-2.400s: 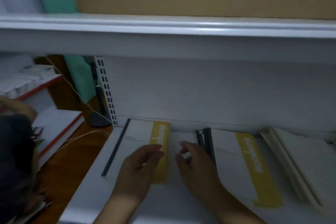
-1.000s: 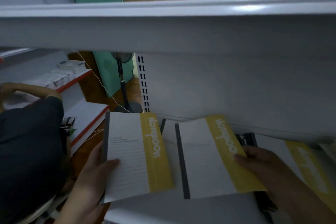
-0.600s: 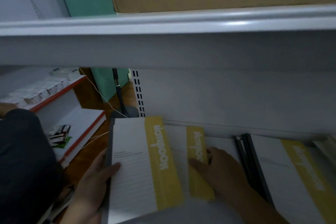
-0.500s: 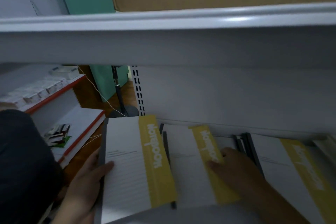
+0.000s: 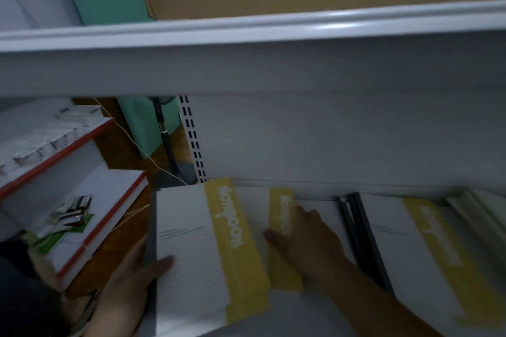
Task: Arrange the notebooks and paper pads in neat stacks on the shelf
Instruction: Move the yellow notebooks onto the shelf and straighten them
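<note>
The left hand (image 5: 128, 284) grips a notebook (image 5: 202, 249) at the shelf (image 5: 315, 194) edge; the right hand (image 5: 306, 238) presses flat on the stack (image 5: 282, 227) beside it. Another stack (image 5: 427, 254) farther right seems tidy; joining remains.

The notebook in my left hand (image 5: 128, 290) is white with a yellow band (image 5: 235, 243) down its right side and a grey spine; it (image 5: 191, 254) hangs over the shelf's left end, overlapping its twin. That second notebook (image 5: 282, 230) lies flat under my right hand (image 5: 309, 241) near the back wall. Farther right, a stack of the same notebooks (image 5: 416, 254) lies on the shelf (image 5: 287, 309), dark spines leftward, with pale pads (image 5: 476, 208) at the right end.
</note>
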Demonstrator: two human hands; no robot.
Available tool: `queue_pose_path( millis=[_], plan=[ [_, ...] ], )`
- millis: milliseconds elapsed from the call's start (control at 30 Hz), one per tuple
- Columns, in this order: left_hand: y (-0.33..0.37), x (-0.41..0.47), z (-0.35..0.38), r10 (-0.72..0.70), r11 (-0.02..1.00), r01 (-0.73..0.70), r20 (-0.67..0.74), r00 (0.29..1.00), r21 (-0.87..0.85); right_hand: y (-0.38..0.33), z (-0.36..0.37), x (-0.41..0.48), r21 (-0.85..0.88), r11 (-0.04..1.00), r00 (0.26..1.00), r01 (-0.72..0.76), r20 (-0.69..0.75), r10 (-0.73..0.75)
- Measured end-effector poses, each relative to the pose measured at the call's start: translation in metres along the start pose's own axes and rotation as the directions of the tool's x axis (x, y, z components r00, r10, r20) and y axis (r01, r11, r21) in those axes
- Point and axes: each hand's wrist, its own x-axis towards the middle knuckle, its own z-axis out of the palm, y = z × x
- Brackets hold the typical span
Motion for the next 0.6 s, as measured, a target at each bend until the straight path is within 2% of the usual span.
queue_pose_path(
  millis=[167, 233, 333, 433, 500, 600],
  plan=[
    [-0.001, 0.003, -0.039, 0.134, 0.991, -0.133, -0.136, 0.982, 0.016, 0.032, -0.019, -0.002, 0.040, 0.998, 0.995, -0.041, 0.091, 0.038],
    [-0.005, 0.004, -0.049, 0.138, 0.990, -0.135, -0.179, 0.974, 0.027, 0.051, -0.042, -0.009, 0.234, 0.969, 0.993, -0.083, 0.103, 0.060],
    [0.001, -0.007, -0.038, 0.162, 0.985, -0.153, -0.131, 0.978, 0.077, 0.076, -0.082, -0.029, 0.572, 0.805, 0.987, -0.157, 0.056, 0.152],
    [0.002, -0.011, 0.010, 0.043, 0.999, -0.041, -0.061, 0.997, 0.028, 0.085, -0.102, -0.045, 0.701, 0.701, 0.984, -0.129, 0.000, 0.180],
    [-0.007, -0.017, 0.057, -0.016, 0.999, 0.015, 0.025, 1.000, 0.034, 0.085, -0.096, -0.053, 0.684, 0.722, 0.989, -0.104, -0.008, 0.150],
    [-0.023, -0.030, 0.138, -0.028, 0.999, 0.022, 0.149, 0.988, 0.042, 0.092, -0.084, -0.067, 0.628, 0.776, 0.998, -0.055, 0.014, 0.060]
  ],
)
